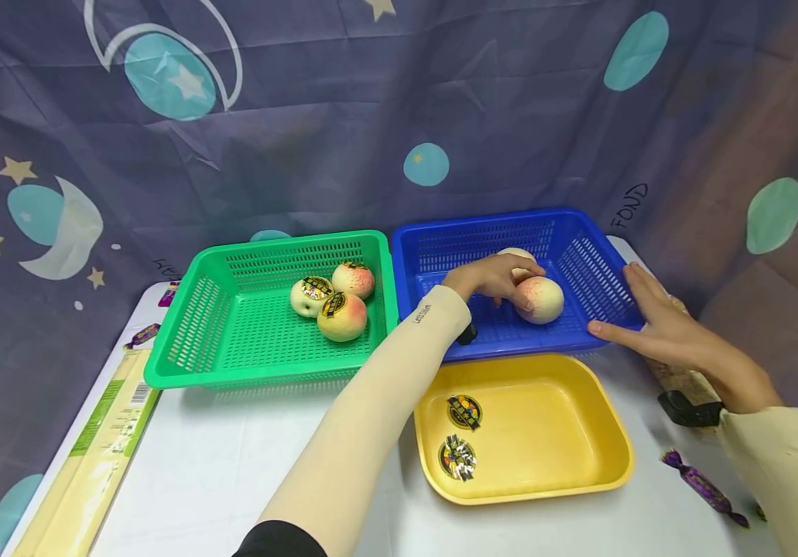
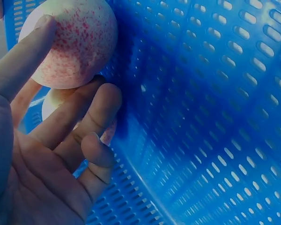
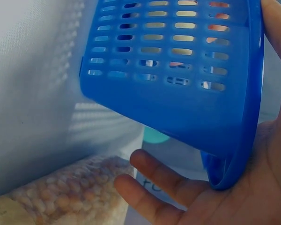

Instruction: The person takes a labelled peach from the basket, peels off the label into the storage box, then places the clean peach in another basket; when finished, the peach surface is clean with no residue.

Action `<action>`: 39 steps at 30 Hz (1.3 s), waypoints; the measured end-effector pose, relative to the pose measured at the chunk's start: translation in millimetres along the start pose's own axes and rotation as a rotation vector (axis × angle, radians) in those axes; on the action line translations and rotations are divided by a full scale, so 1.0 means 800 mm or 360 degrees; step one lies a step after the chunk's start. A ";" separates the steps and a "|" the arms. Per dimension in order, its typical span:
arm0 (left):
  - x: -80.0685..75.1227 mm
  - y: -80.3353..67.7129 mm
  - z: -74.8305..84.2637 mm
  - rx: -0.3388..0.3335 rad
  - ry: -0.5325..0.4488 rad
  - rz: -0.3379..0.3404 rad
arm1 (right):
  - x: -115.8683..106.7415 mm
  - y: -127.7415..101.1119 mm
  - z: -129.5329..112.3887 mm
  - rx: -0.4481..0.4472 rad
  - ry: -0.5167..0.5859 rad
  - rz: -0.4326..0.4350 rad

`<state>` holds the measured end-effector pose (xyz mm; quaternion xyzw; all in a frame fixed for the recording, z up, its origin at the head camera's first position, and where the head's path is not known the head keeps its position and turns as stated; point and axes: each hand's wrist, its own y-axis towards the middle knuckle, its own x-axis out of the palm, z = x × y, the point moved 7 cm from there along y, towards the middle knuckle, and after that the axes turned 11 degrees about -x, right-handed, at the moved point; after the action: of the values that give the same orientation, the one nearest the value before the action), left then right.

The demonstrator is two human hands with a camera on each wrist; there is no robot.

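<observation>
A blue basket (image 1: 580,255) stands at the back right of the white table. Two pale pink peaches lie in it: a near peach (image 1: 543,300) (image 2: 77,44) and a far peach (image 1: 518,253). My left hand (image 1: 499,277) (image 2: 61,140) reaches into the basket and holds the near peach, thumb on one side and fingers (image 2: 100,101) curled against the other. My right hand (image 1: 649,321) (image 3: 178,192) lies flat against the basket's right rim (image 3: 253,93), fingers straight.
A green basket (image 1: 190,340) on the left holds three peaches (image 1: 332,302), two of them with stickers. A yellow tray (image 1: 580,456) in front holds two stickers (image 1: 464,411). A long packet (image 1: 92,441) lies at the left edge, a purple candy (image 1: 701,486) at the right.
</observation>
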<state>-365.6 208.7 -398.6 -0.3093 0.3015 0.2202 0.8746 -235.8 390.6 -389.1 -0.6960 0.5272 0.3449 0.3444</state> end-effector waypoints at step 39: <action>-0.109 -0.228 -0.028 -0.0050 0.0416 0.0518 | 0.000 -0.001 0.002 -0.0070 0.0007 0.0015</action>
<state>-333.5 46.3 -280.3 -0.2959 0.4548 0.3212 0.7761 -235.2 391.9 -390.0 -0.7016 0.5236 0.3565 0.3263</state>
